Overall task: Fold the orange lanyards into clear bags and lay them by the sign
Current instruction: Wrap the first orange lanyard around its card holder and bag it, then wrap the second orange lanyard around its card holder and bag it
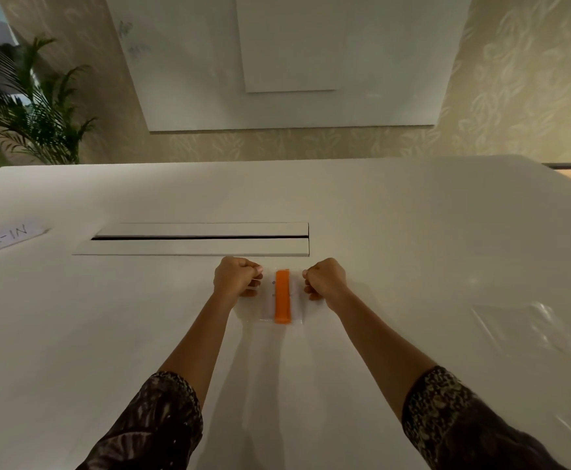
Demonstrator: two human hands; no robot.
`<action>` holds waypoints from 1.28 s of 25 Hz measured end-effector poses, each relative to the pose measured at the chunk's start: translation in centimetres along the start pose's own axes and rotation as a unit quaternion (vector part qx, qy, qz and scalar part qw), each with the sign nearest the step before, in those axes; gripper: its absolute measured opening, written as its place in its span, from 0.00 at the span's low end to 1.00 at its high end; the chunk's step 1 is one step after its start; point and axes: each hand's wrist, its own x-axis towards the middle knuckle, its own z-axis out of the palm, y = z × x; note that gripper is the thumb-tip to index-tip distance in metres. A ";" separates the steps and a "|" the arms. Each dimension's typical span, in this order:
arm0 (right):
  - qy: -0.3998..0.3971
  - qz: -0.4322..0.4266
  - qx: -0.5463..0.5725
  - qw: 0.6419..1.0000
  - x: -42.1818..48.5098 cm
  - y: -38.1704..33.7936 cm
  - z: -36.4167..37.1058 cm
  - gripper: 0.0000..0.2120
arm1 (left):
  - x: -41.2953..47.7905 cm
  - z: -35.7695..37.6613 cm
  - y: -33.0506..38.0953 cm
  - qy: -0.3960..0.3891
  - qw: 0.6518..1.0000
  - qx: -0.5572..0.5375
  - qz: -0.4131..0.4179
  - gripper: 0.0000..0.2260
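The folded orange lanyard (282,296) lies inside a clear bag (296,308) flat on the desk (413,232), near its middle, well right of the sign (0,239). The step looks like closing the bag's far edge: keep the lanyard clear of that edge and pull evenly outward. The left hand (238,278) and right hand (325,279) are both curled tight, each apparently pinching a far corner of the bag.

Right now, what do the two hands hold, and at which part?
The clear bag with the orange lanyard inside: left hand pinches its left edge, right hand its right edge, near the far end.
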 end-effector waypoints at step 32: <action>0.160 -0.210 -0.334 0.905 -1.7 6.2 -16.9 0.15 | -10.9 17.0 7.3 -0.027 0.864 0.379 0.331 0.18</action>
